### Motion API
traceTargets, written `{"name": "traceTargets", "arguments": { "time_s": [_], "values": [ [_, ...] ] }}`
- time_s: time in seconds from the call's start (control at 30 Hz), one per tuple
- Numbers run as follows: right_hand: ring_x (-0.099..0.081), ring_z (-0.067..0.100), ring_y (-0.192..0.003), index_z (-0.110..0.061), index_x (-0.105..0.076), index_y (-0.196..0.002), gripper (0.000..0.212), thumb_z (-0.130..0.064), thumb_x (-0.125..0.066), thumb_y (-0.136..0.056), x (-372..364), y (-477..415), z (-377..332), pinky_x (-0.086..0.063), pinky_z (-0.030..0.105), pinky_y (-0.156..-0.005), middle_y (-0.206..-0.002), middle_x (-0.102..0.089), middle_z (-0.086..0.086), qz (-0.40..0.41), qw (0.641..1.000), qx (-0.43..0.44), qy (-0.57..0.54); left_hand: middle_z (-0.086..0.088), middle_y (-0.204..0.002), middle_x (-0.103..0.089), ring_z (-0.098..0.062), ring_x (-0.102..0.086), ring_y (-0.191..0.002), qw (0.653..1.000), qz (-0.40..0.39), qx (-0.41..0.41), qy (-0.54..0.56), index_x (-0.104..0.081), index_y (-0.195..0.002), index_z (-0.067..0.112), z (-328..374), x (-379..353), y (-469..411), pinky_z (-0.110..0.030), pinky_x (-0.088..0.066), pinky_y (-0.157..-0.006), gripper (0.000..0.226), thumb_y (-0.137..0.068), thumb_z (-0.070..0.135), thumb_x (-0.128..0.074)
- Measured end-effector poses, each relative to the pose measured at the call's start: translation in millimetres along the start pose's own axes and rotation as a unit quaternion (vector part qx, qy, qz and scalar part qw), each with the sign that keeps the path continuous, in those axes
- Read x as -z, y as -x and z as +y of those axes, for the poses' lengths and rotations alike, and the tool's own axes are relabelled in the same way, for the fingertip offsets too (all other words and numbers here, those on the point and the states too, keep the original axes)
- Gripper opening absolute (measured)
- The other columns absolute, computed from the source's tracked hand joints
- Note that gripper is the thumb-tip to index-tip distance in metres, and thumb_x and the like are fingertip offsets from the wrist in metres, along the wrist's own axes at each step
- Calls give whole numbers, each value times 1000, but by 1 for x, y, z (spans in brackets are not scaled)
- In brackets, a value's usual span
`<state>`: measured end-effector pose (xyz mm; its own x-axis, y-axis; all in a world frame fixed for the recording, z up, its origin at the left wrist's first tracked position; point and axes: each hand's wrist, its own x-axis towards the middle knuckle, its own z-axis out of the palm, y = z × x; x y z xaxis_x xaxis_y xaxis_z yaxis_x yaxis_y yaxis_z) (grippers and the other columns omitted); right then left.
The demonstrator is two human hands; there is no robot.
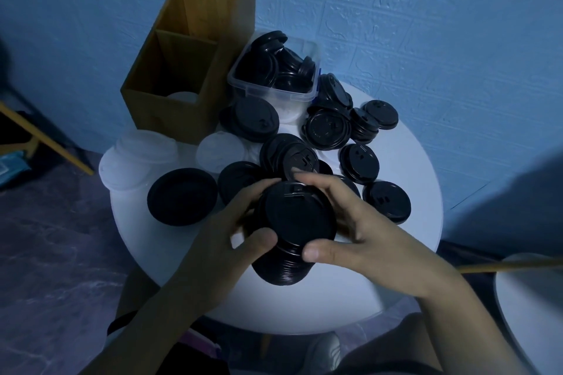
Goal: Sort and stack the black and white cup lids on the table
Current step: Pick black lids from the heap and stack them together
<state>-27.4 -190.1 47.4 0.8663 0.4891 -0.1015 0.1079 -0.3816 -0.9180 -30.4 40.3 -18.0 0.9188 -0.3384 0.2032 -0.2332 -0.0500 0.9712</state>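
**Desk:** What do you list around the work?

**Operator:** I list a round white table (411, 161). At its far left stands a divided cardboard box (164, 122), with a pale round shape low in its near compartment. Just beside the box is a clear tub (259, 91) packed with black lids. Loose black lids (327, 129) lie between tub and hands, some overlapping. White lids (137, 155) are piled at the left edge.

**Desk:** Anything in the way?

**Operator:** A flat black lid (182, 196) lies just left of the left hand (219, 228). A heap of lids sits right behind the fingertips.

**Desk:** And the stack?

**Operator:** The stack of black lids (292, 222) is at the near middle, tilted, between both hands. The left hand grasps its left side, and the right hand (365, 231) grasps its right. Both thumbs are on the near edge. I cannot tell whether it rests on the table.
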Motion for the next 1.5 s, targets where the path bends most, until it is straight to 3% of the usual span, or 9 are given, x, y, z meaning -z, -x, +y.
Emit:
{"name": "traceTargets", "arguments": {
  "time_s": [0.13,0.23,0.43,0.63,0.9,1.0,1.17,1.3,1.5],
  "values": [
    [-49,9,-140,-30,-33,-154,81,-12,-76,-88,5,-1,5,-36,31,-119,-147,-56,-15,-30,999,-4,-23,8,-140,-62,-18,-57,-133,1000,-9,-7,12,-45,-148,41,1,0,1,-37,-48,-107,68,-89,72,-57],
    [-51,11,-139,-28,-36,-153,80,-12,-76,-86,1,-2,9,-36,36,-119,-145,-59,-10,-1,1000,2,-29,19,-144,-57,-8,-53,-135,1000,-7,1,19,-37,-149,53,3,0,1,-23,-45,-107,64,-90,72,-55],
    [-53,7,-136,-28,-37,-152,79,-14,-77,-85,-1,-2,10,-35,31,-120,-140,-63,-14,14,1000,4,-18,17,-145,-56,-8,-52,-136,1000,-14,-17,-5,-37,-154,29,1,-1,1,-18,-43,-105,67,-98,65,-46],
    [-54,6,-134,-28,-39,-151,78,-14,-77,-86,-2,-6,8,-36,30,-119,-138,-64,-14,24,1000,3,-6,21,-146,-53,-3,-49,-137,999,-30,-13,-15,-34,-154,25,2,1,4,-10,-38,-105,54,-102,41,-41],
    [-55,4,-133,-27,-38,-152,76,-19,-76,-86,8,-8,5,-40,27,-115,-137,-64,-17,-11,1000,2,-21,13,-144,-56,-18,-54,-135,999,-23,-15,-44,-36,-148,45,-3,2,-4,-42,-48,-107,72,-84,47,-69],
    [-58,11,-133,-18,-48,-148,59,-16,-68,-93,24,-16,0,-46,26,-109,-139,-65,-8,-45,998,8,-42,10,-144,-57,-20,-55,-135,998,-10,-21,-52,-37,-149,42,-7,2,-5,-50,-47,-108,73,-83,45,-70],
    [-73,17,-102,-13,-69,-125,25,-14,-65,-100,42,-64,-11,-61,33,-86,-115,-75,13,130,991,7,-34,12,-143,-58,-17,-55,-135,998,0,-17,-58,-37,-148,43,-8,2,-7,-44,-47,-110,74,-82,42,-70],
    [-72,13,-91,-23,-75,-111,17,-30,-71,-95,40,-116,-19,-58,41,-90,-95,-76,0,230,957,41,173,9,-143,-58,-19,-55,-134,998,6,-14,-62,-37,-150,38,-10,1,-7,-49,-47,-109,76,-82,44,-70],
    [-65,28,-112,-30,-61,-133,66,-72,-66,-82,23,-173,-26,-52,39,-83,-124,-69,3,166,897,-16,408,10,-146,-56,-17,-54,-136,997,8,-15,-78,-34,-152,41,-9,2,-7,-49,-47,-108,78,-85,55,-70]
  ]
}}
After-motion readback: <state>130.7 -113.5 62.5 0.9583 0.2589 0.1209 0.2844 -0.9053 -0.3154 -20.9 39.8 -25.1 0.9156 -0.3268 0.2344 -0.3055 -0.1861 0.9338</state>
